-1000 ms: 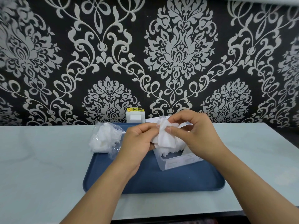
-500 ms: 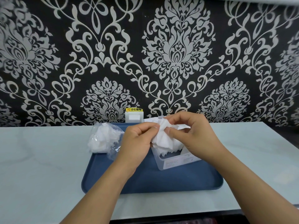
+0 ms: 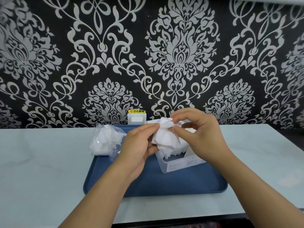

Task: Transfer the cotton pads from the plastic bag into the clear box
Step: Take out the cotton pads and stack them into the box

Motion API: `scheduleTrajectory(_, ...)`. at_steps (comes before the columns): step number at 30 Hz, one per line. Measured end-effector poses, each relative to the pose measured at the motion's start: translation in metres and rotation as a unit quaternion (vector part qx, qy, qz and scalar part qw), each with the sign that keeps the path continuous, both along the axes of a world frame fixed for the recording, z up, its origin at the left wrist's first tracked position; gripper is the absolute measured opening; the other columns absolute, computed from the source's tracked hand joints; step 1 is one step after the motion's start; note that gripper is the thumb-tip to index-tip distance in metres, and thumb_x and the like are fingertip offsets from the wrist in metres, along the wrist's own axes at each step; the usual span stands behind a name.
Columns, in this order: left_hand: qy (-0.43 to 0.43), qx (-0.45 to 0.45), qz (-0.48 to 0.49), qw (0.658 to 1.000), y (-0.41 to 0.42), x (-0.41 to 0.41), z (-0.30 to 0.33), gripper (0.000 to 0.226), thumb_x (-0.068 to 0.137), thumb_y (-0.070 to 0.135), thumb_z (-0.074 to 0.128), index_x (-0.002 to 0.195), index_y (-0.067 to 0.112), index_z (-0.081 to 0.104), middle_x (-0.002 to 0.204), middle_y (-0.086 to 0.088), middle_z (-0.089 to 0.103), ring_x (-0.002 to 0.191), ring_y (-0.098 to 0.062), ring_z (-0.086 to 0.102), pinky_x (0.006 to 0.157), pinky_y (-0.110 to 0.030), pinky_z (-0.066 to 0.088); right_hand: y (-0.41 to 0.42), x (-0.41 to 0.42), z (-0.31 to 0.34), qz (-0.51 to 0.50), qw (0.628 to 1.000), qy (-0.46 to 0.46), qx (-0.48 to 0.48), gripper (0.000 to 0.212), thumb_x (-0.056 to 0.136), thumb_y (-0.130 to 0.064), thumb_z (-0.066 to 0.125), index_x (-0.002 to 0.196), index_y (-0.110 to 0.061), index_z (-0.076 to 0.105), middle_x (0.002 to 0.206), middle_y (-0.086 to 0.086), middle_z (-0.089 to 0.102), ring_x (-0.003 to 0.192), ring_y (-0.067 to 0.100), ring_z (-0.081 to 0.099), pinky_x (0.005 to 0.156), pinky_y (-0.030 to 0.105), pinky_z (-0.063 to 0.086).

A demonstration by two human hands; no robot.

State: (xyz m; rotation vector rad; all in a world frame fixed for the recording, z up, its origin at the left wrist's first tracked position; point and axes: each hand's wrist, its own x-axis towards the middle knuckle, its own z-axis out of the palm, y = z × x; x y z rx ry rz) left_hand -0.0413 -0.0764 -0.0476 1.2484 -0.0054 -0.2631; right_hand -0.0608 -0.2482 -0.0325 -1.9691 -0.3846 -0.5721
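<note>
The clear box (image 3: 180,163) is largely covered: the right hand (image 3: 204,137) hides its far right part, and the bunch of cotton pads (image 3: 166,137) pinched between both hands hides its opening, so how full it is cannot be told. The print on the box's label is too small to read. The left hand (image 3: 138,145) covers the tray (image 3: 164,183) left of the box and the near edge of the plastic bag (image 3: 105,140); the pads inside the bag merge into one white mass, uncountable. Both forearms are cut off by the lower edge.
</note>
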Motion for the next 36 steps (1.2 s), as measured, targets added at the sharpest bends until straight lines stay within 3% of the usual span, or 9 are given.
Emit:
scheduleTrajectory(3,0.014,-0.007,-0.002,1.0,0.0,0.001,0.0,0.021,0.098,0.014,0.06,0.11,0.004,0.074,0.102,-0.016,0.078,0.087,-0.022,0.073,0.089,-0.043,0.059,0.002,-0.005,0.002,-0.001,0.999,-0.032,-0.042,0.024,0.079,0.002,0.077,0.085,-0.021,0.072,0.101,-0.011,0.074,0.103,0.011,0.066,0.087,0.019,0.048)
scheduleTrajectory(8,-0.067,0.066,0.031,0.995,0.003,0.001,-0.002,0.02,0.099,0.015,0.061,0.09,0.018,0.079,0.088,-0.002,0.079,0.077,-0.01,0.071,0.068,-0.025,0.059,0.003,-0.015,0.017,0.053,0.998,0.019,-0.02,0.025,0.083,0.002,0.075,0.093,-0.019,0.066,0.084,-0.004,0.073,0.081,0.013,0.067,0.078,0.022,0.052)
scheduleTrajectory(11,-0.119,0.112,0.033,0.986,0.005,0.001,-0.003,0.027,0.098,0.016,0.062,0.081,0.025,0.081,0.089,-0.001,0.079,0.082,-0.016,0.069,0.08,-0.038,0.057,0.002,-0.012,0.021,0.098,0.991,0.086,0.007,0.04,0.084,-0.002,0.077,0.112,-0.025,0.059,0.083,0.001,0.077,0.076,0.017,0.068,0.079,0.029,0.054)
scheduleTrajectory(14,-0.143,0.141,0.025,0.979,0.004,0.0,-0.003,0.031,0.098,0.013,0.06,0.083,0.03,0.081,0.09,-0.003,0.08,0.087,-0.021,0.07,0.089,-0.052,0.056,0.003,-0.005,0.019,0.067,0.994,0.086,-0.023,0.045,0.082,-0.007,0.081,0.112,-0.033,0.059,0.081,-0.001,0.077,0.073,0.014,0.064,0.078,0.033,0.053)
scheduleTrajectory(20,-0.16,0.145,0.002,0.976,0.004,0.0,-0.005,0.025,0.097,0.008,0.06,0.093,0.02,0.082,0.091,0.0,0.08,0.085,-0.014,0.069,0.09,-0.048,0.056,0.003,-0.002,0.014,0.038,0.997,0.067,0.004,0.044,0.076,-0.006,0.085,0.109,-0.029,0.066,0.083,0.001,0.071,0.078,0.024,0.066,0.073,0.049,0.056)
scheduleTrajectory(23,-0.16,0.135,-0.003,0.978,0.004,0.0,-0.006,0.024,0.097,0.007,0.06,0.097,0.017,0.082,0.093,-0.001,0.08,0.085,-0.013,0.07,0.088,-0.044,0.057,0.004,-0.001,0.011,0.038,0.997,0.072,0.021,0.041,0.076,-0.005,0.085,0.105,-0.028,0.068,0.083,0.001,0.07,0.08,0.026,0.065,0.068,0.045,0.054)
scheduleTrajectory(28,-0.191,0.14,-0.007,0.971,0.004,-0.002,-0.008,0.025,0.099,0.012,0.06,0.1,0.024,0.082,0.094,0.002,0.08,0.089,-0.015,0.071,0.093,-0.048,0.056,0.004,-0.003,0.011,0.038,0.997,0.057,0.022,0.042,0.075,-0.003,0.085,0.104,-0.03,0.072,0.084,-0.004,0.071,0.08,0.012,0.067,0.067,0.021,0.05)
scheduleTrajectory(32,-0.188,0.11,-0.005,0.976,0.0,-0.002,-0.007,0.024,0.1,0.013,0.059,0.101,0.022,0.081,0.099,-0.001,0.08,0.096,-0.024,0.075,0.091,-0.046,0.059,0.003,-0.008,0.016,0.066,0.995,0.032,0.075,0.039,0.073,-0.001,0.085,0.102,-0.024,0.072,0.084,-0.002,0.074,0.083,0.012,0.07,0.069,0.021,0.052)
scheduleTrajectory(36,-0.196,0.103,-0.01,0.975,-0.001,-0.002,-0.007,0.026,0.099,0.012,0.059,0.099,0.027,0.081,0.099,0.001,0.08,0.095,-0.017,0.074,0.084,-0.035,0.059,0.006,-0.009,0.016,0.098,0.986,0.054,0.124,0.036,0.071,0.0,0.083,0.1,-0.017,0.07,0.083,-0.002,0.076,0.083,0.012,0.071,0.072,0.029,0.055)
